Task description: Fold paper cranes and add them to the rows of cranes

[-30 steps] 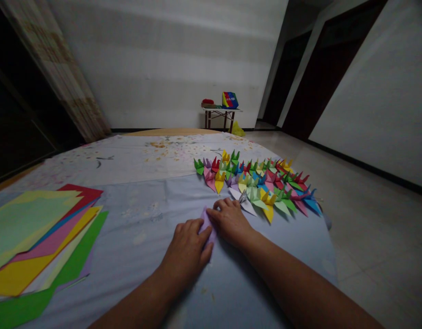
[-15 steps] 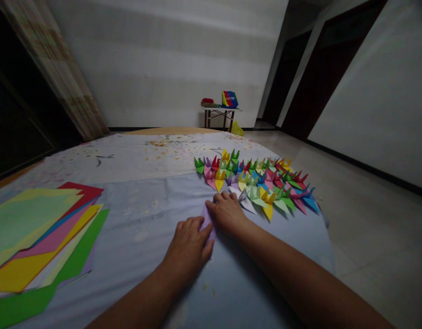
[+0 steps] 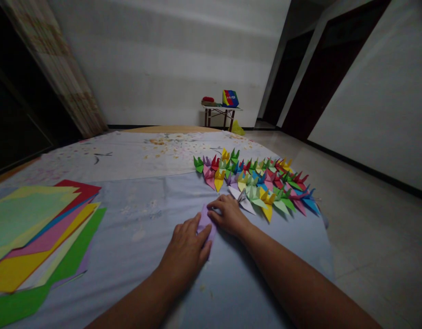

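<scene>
Touching lilac paper (image 3: 204,221) are the spread left hand (image 3: 185,244) and the right hand (image 3: 230,215), its grip unclear.

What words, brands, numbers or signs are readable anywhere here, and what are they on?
No text is readable.
White lettering on the multicoloured package near the far wall: too small and blurred to read.
Purple paper, stacked sheets, folded cranes: no writing that I can make out.

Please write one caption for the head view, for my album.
Left hand and right hand on folded purple paper, colourful paper birds nearby.
</scene>
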`<state>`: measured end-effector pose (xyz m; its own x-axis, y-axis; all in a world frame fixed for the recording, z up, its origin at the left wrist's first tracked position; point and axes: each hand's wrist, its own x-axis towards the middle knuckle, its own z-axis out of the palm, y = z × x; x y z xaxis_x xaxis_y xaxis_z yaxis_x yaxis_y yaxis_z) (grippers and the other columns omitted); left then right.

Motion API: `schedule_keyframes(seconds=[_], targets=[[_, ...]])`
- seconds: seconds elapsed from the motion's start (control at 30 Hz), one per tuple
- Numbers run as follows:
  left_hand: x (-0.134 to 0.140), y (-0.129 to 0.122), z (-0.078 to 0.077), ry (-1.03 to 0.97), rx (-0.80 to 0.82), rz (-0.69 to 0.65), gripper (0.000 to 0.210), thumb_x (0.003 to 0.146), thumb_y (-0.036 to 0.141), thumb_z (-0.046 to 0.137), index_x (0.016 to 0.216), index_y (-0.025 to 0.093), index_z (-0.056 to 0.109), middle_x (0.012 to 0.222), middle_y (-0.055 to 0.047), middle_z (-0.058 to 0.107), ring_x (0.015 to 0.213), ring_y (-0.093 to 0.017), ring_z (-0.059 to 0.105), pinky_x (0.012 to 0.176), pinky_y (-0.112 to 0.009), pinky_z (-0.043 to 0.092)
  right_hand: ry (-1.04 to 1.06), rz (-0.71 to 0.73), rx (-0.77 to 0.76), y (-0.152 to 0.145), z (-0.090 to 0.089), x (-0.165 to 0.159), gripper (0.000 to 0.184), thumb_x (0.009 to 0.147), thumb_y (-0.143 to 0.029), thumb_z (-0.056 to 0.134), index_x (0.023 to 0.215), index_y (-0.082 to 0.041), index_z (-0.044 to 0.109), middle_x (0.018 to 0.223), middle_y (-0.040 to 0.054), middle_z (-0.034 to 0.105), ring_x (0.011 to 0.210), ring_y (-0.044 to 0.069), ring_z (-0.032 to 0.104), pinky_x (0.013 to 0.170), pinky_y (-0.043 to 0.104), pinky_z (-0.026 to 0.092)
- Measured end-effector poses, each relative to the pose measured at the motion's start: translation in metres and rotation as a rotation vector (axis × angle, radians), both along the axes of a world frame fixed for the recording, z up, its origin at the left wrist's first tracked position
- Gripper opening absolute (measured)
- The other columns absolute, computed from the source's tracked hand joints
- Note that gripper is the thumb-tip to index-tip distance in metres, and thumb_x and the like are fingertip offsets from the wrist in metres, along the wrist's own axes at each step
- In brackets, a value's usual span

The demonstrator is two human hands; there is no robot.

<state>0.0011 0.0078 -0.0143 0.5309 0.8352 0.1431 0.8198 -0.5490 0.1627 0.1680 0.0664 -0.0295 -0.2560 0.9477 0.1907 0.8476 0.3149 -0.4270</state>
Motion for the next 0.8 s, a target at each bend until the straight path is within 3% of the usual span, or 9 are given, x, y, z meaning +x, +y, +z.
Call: schedule_keyframes(seconds=[0.2, 0.4, 0.57, 0.8], targets=[[-0.001, 0.001, -0.007, 0.006, 0.027, -0.011, 0.036, 0.084, 0.027, 0.048, 0.118, 0.021, 0.055, 0.132, -0.016, 0.046, 0.117, -0.029, 0.044, 0.094, -0.047, 0.036, 0.069, -0.006, -0.032, 0.003, -0.001, 0.002, 0.020, 0.084, -0.036, 0.052, 0.089, -0.023, 0.067, 0.091, 0.0034, 0.057, 0.095, 0.018, 0.045, 0.083, 0.031, 0.028], [-0.001, 0.001, -0.009, -0.002, 0.042, -0.017, 0.036, 0.085, 0.027, 0.047, 0.119, 0.020, 0.054, 0.133, -0.017, 0.045, 0.118, -0.029, 0.043, 0.094, -0.048, 0.035, -0.014, -0.059, -0.044, -0.001, 0.009, -0.002, 0.024, 0.082, -0.037, 0.053, 0.081, -0.018, 0.066, 0.089, 0.0054, 0.057, 0.094, 0.019, 0.046, 0.081, 0.030, 0.029], [0.000, 0.001, -0.006, -0.028, 0.039, -0.012, 0.036, 0.085, 0.027, 0.046, 0.119, 0.021, 0.054, 0.131, -0.016, 0.046, 0.117, -0.029, 0.044, 0.094, -0.048, 0.036, -0.088, -0.016, -0.100, -0.008, 0.018, 0.000, 0.025, 0.082, -0.038, 0.051, 0.080, -0.017, 0.065, 0.080, 0.0053, 0.060, 0.081, 0.016, 0.051, 0.071, 0.025, 0.034], [0.000, 0.000, -0.007, -0.021, 0.046, -0.008, 0.036, 0.084, 0.026, 0.047, 0.120, 0.022, 0.054, 0.131, -0.015, 0.047, 0.118, -0.028, 0.044, 0.094, -0.049, 0.036, -0.097, -0.032, -0.172, -0.009, 0.021, 0.000, 0.025, 0.079, -0.039, 0.054, 0.080, -0.017, 0.066, 0.082, 0.0056, 0.065, 0.080, 0.016, 0.056, 0.068, 0.024, 0.035]])
